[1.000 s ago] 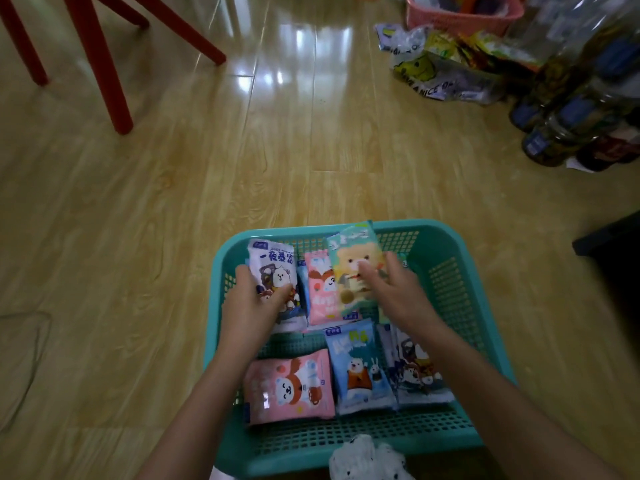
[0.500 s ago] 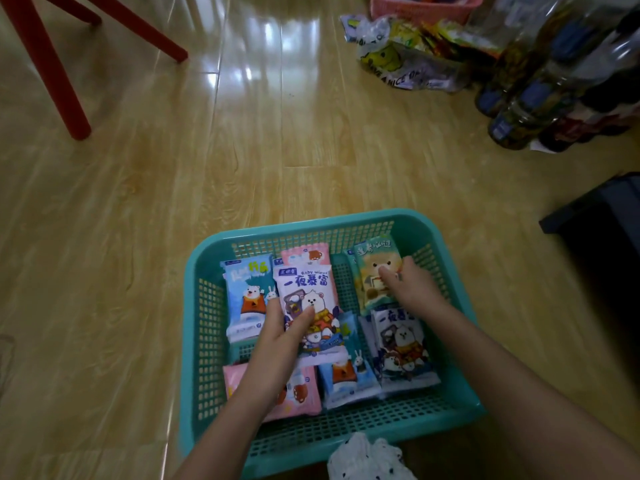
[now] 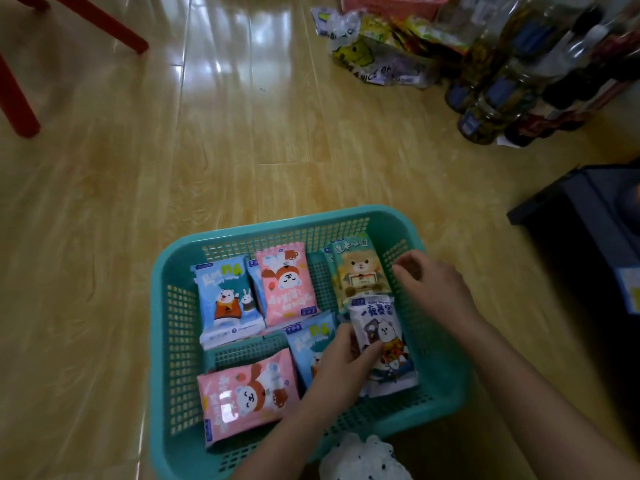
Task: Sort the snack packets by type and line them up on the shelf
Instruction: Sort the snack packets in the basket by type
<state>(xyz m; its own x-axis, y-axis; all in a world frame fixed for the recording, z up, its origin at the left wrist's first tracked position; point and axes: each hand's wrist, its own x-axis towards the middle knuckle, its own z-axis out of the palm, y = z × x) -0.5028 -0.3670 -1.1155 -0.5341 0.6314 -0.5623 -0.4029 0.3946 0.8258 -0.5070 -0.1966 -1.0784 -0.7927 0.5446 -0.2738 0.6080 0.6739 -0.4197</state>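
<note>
six snack packets lie flat in a teal mesh basket [image 3: 166,341] on the floor. along the far side: a blue packet [image 3: 227,299], a pink packet [image 3: 287,284] and a yellow-green packet [image 3: 358,268]. along the near side: a second pink packet [image 3: 244,398] lying sideways, a second blue packet [image 3: 310,341] partly covered, and a white packet [image 3: 384,344].

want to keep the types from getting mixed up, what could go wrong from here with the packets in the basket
1. The left hand rests across both the white packet and a blue packet, so it may drag both together.
2. Pink packets lie apart, front and back, and one could be missed.
3. The right hand near the basket wall could nudge the yellow packet.
</note>
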